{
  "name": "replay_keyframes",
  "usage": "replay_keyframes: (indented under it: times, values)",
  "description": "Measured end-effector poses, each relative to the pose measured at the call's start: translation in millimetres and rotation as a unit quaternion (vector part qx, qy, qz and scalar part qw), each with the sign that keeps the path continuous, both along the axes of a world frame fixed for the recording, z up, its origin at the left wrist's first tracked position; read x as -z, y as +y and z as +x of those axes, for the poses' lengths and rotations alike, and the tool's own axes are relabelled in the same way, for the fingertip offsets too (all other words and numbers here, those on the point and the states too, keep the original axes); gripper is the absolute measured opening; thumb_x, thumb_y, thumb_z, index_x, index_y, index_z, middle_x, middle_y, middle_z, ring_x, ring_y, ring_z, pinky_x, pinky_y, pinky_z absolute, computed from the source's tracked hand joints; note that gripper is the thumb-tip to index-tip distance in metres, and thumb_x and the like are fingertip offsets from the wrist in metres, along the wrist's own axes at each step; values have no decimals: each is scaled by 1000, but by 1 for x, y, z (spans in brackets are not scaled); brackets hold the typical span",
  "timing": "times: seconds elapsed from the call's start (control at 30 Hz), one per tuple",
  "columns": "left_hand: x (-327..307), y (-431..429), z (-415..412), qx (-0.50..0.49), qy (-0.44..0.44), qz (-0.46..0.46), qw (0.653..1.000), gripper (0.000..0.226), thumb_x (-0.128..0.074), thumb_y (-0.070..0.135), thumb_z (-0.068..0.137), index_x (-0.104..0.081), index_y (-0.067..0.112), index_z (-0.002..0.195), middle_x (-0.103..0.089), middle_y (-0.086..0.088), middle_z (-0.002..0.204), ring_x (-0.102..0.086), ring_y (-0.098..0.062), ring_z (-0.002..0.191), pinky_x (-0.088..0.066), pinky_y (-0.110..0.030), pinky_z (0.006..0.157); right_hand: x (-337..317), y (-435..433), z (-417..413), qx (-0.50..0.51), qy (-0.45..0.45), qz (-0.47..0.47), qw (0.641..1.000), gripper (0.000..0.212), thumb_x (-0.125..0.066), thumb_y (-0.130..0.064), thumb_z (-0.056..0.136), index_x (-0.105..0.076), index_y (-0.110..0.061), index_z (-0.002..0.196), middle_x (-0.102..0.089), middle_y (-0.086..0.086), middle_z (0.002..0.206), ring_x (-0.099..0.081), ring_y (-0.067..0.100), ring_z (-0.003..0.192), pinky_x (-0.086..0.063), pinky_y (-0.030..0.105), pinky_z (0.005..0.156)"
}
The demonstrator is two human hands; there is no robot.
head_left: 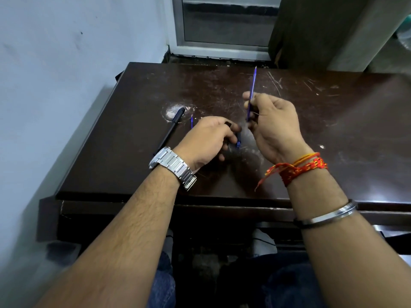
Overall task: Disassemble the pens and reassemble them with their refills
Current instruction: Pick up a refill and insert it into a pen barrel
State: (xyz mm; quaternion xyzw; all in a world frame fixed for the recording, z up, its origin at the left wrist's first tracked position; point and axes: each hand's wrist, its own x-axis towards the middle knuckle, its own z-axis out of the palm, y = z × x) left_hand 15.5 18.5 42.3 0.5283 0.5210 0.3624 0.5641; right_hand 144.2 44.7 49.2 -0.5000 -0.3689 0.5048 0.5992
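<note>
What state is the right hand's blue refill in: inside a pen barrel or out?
Out. The blue refill is bare in the right hand, no barrel around its visible length.

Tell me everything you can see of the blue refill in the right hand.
The blue refill is a thin, straight rod, plastic by its look, with a paler tip on top. It stands nearly upright, leaning slightly right. The right hand pinches its lower part between thumb and fingers; the bottom end shows just below them. It hangs above the dark table, touching only that hand.
</note>
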Motion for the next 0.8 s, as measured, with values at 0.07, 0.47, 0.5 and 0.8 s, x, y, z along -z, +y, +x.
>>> replay_keyframes:
  times: [0.07, 0.47, 0.5, 0.8]
  values:
    - [-1, -1, 0, 10, -14, -17, 1000, 26, -44, -5, 94, -61, 11, 84, -59, -5, 71, -49, -12, 55, -47, -27, 47, -3, -1, -2, 9, 50, 23, 998, 24, -47, -3, 95, -68, -8, 84, -58, 1, 67, -47, 8, 52, -41, 19, 46]
    - [-1, -4, 1, 21, -45, -27, 998, 21, -45, -9, 95, -61, 3, 94, -61, -11, 75, -53, -14, 55, -52, -32, 58, 3, -1, -6, 21, 31, 94, 995, 22, -49, 1, 95, -66, -8, 84, -60, 3, 70, -54, 9, 56, -48, 23, 55]
    - [-1, -4, 0, 20, -52, -27, 998, 20, -45, -9, 95, -61, 2, 96, -60, -11, 75, -52, -14, 54, -50, -31, 57, 3, -1, -6, 21, 22, 94, 995, 21, -50, 1, 94, -66, -8, 84, -60, 3, 70, -54, 9, 55, -48, 23, 55]
    - [7, 0, -3, -21, -25, 45, 998, 21, -53, -5, 94, -66, 5, 81, -64, -14, 73, -59, -25, 64, -52, -35, 63, 9, -10, -13, -54, -140, 46, 988, 13, -69, -5, 80, -65, -6, 68, -58, 3, 53, -51, 14, 47, -44, 28, 50]
